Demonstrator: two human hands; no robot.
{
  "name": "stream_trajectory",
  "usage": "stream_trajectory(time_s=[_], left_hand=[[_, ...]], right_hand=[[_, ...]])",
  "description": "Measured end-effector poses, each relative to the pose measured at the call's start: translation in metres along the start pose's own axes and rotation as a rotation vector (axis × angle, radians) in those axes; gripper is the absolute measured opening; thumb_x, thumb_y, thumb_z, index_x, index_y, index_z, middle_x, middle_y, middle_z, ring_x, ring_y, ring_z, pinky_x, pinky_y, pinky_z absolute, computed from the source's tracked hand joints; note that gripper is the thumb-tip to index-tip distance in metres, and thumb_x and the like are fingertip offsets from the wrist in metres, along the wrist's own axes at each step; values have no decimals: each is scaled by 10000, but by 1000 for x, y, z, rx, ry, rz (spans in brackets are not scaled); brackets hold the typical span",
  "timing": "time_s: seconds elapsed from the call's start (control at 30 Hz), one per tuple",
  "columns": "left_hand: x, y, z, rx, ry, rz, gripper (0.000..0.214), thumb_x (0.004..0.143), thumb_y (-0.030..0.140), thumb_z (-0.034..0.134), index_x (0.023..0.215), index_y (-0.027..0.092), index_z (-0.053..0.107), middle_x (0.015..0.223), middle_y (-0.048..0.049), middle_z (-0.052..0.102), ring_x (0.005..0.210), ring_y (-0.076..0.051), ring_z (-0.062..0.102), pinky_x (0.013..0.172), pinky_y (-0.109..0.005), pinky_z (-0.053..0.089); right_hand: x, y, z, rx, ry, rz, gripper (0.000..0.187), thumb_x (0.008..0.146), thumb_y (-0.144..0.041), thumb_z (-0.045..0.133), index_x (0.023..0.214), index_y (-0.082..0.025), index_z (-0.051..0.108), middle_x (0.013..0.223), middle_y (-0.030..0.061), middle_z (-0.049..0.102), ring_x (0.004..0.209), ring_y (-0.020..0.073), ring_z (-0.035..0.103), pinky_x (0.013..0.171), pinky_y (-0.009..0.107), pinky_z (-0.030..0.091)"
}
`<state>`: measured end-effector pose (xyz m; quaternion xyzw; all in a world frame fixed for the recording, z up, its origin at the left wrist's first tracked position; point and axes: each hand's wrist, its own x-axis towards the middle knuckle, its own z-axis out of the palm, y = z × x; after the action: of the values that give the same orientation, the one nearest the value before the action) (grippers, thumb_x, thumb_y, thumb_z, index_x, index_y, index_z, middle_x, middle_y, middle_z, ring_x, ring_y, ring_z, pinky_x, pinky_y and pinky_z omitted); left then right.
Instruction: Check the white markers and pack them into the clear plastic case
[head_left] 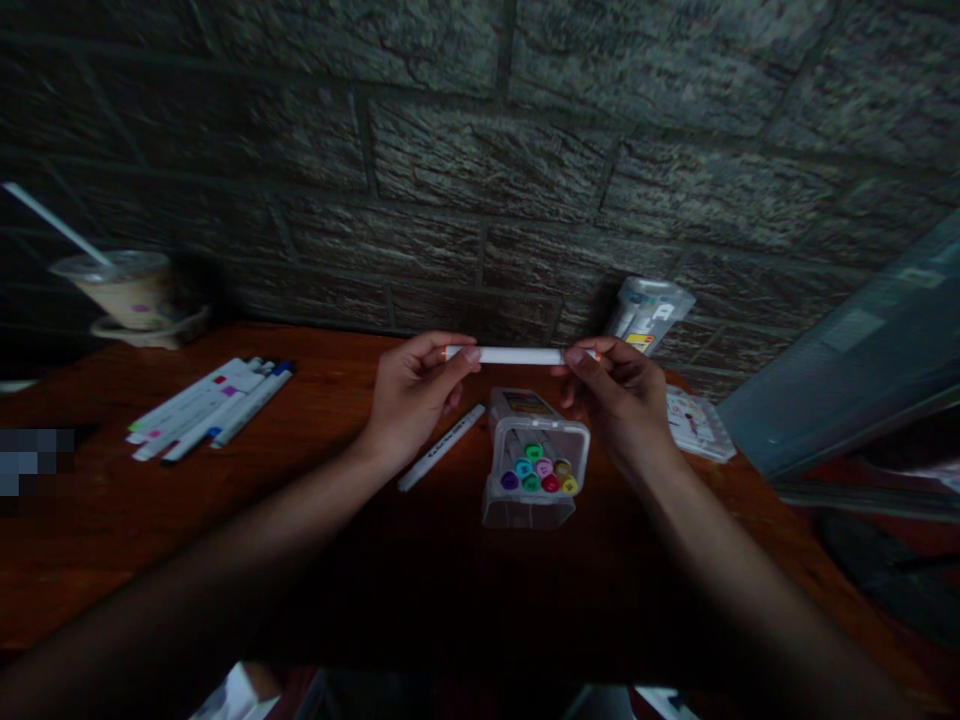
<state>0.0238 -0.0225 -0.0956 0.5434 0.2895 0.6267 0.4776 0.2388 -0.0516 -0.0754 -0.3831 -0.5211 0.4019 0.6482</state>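
A white marker [521,356] with orange ends is stretched level between my two hands, above the table. My left hand [420,385] pinches its left end between thumb and fingers. At the right end, my right hand [619,390] grips it the same way. Below and between the hands lies a clear plastic marker case [536,405], its open end facing me, with several markers showing coloured round ends [544,468]. Another white marker [442,447] rests slantwise on the table, just left of the case.
A brown wooden table [337,380] meets a stone-block wall [450,180]. Several markers [210,405] lie grouped at left. Behind them stands a drink cup [131,290] with a straw. At right are an upright clear case [649,310] and a flat clear case [697,425].
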Motion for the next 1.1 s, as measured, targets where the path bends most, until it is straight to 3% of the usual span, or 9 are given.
stream_trajectory(time_s=[0.37, 1.1], left_hand=[[2, 5, 1, -94, 35, -29, 190, 896, 332, 749, 992, 169, 774, 830, -56, 754, 429, -54, 494, 353, -188, 335], [2, 9, -1, -170, 34, -103, 239, 895, 367, 685, 1022, 176, 753, 803, -74, 761, 434, -91, 493, 372, -227, 332]], right_hand=[[0, 2, -4, 56, -6, -13, 140, 864, -361, 801, 873, -230, 754, 820, 28, 805, 457, 91, 606, 377, 218, 445], [1, -1, -6, 44, -13, 57, 241, 879, -456, 715, 940, -225, 748, 900, 71, 828, 478, 119, 599, 395, 256, 427]])
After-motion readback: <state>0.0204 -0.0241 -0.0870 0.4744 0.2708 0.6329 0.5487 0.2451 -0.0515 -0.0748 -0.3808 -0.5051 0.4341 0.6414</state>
